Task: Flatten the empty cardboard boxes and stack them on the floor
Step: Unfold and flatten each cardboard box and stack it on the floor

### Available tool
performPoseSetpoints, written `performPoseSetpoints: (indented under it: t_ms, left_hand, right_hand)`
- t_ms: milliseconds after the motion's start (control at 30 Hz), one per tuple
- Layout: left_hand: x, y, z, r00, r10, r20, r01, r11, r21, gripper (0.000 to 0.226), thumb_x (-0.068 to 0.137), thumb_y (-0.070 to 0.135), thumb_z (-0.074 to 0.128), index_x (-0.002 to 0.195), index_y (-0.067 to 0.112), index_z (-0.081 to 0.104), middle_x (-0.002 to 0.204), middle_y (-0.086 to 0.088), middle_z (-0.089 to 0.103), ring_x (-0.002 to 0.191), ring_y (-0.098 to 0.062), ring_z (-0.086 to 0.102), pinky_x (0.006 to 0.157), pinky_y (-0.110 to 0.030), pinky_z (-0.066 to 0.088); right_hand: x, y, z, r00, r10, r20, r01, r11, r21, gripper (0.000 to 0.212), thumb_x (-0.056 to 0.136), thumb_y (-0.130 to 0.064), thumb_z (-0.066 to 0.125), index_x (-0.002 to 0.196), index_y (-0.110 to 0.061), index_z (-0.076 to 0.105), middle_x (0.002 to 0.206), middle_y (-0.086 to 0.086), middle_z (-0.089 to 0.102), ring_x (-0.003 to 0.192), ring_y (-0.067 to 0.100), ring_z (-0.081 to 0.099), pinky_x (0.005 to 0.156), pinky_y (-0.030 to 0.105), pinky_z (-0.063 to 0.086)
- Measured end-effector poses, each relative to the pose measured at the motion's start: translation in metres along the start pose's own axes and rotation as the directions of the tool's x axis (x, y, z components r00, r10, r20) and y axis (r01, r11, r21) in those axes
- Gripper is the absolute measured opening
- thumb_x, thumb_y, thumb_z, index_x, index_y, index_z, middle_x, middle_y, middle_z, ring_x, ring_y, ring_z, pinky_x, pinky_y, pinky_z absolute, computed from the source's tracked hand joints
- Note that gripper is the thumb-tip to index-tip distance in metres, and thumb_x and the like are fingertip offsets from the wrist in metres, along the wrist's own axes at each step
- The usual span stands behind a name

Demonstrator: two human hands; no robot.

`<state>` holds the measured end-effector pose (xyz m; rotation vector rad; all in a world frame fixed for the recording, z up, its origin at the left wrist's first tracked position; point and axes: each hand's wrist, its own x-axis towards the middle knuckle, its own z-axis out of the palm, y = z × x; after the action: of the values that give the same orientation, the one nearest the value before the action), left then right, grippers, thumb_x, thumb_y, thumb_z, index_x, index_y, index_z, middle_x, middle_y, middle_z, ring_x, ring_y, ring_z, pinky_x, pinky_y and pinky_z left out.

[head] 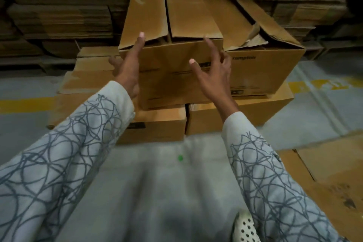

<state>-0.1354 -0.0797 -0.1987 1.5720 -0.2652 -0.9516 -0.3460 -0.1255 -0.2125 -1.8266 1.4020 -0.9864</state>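
The top box sits on a pile on the grey floor, its two long flaps folded over but parted along the middle. The left hand is at its near left corner, fingers straight and apart, the forefinger tip on the edge of the left flap. The right hand is before its near face, fingers spread wide and gripping nothing; whether they touch the box I cannot tell. Four shaped boxes can be counted: the top box, a second box with torn flaps just right of it, and two lower boxes under it. Loose cardboard lies left of it, flattened sheets nearer and to the right.
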Motion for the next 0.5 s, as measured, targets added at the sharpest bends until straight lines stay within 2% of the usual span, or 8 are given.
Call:
performPoseSetpoints:
  t_ms: [67,200,300,367,433,500]
  left_hand:
    - [0.014,-0.004,0.011,1.000,-0.024,-0.004,0.024,0.999,-0.024,0.158,0.029,0.086,0.086,0.159,0.043,0.006,0.158,-0.010,0.038,0.138,-0.041,0.045,0.105,-0.066,0.045]
    - [0.020,-0.017,0.018,0.999,-0.013,0.040,0.015,0.999,-0.049,0.137,0.049,0.069,0.092,0.159,0.034,0.018,0.149,-0.005,0.047,0.133,-0.033,0.048,0.106,-0.059,0.047]
    - [0.019,-0.024,0.011,0.997,-0.047,0.065,0.050,0.998,-0.045,0.128,0.042,0.074,0.092,0.150,0.038,0.034,0.139,0.000,0.057,0.125,-0.032,0.055,0.103,-0.060,0.047]
    - [0.020,-0.029,0.002,0.994,-0.065,0.087,0.068,0.997,-0.039,0.127,0.036,0.078,0.092,0.147,0.043,0.041,0.137,0.003,0.062,0.124,-0.030,0.057,0.099,-0.060,0.048]
    - [0.012,-0.030,-0.005,0.993,-0.052,0.111,0.057,0.997,-0.044,0.116,0.043,0.074,0.092,0.144,0.043,0.045,0.134,0.004,0.063,0.120,-0.027,0.060,0.081,-0.051,0.058]
    - [-0.002,-0.030,-0.011,0.990,-0.044,0.134,0.049,0.998,-0.036,0.110,0.051,0.070,0.091,0.145,0.040,0.044,0.132,0.003,0.064,0.118,-0.026,0.060,0.062,-0.037,0.060]
  right_hand:
    - [0.014,0.006,0.005,0.999,-0.016,-0.047,0.016,1.000,-0.009,0.068,0.096,-0.056,0.062,0.153,-0.061,0.024,0.167,0.009,0.008,0.153,0.035,0.020,0.115,0.061,0.038]
    - [0.024,0.014,0.018,0.997,0.003,-0.075,-0.008,0.997,-0.074,0.069,0.094,-0.058,0.064,0.152,-0.061,0.026,0.169,0.008,0.004,0.154,0.038,0.018,0.115,0.066,0.034]
    - [0.023,0.019,0.024,0.998,0.025,-0.061,-0.029,0.998,-0.061,0.070,0.088,-0.052,0.074,0.147,-0.054,0.037,0.165,0.011,0.010,0.147,0.045,0.030,0.109,0.063,0.044]
    - [0.016,0.017,0.026,0.998,0.037,-0.050,-0.040,0.998,-0.041,0.072,0.084,-0.048,0.079,0.144,-0.052,0.040,0.162,0.011,0.011,0.146,0.044,0.029,0.107,0.059,0.047]
    - [0.008,0.014,0.027,0.998,0.032,-0.052,-0.034,0.999,-0.037,0.073,0.082,-0.046,0.082,0.142,-0.053,0.040,0.162,0.011,0.010,0.148,0.043,0.023,0.109,0.058,0.046]
    - [-0.003,0.010,0.026,0.998,0.040,-0.055,-0.041,0.999,-0.028,0.072,0.080,-0.051,0.082,0.140,-0.053,0.041,0.161,0.010,0.009,0.150,0.041,0.017,0.109,0.058,0.045]
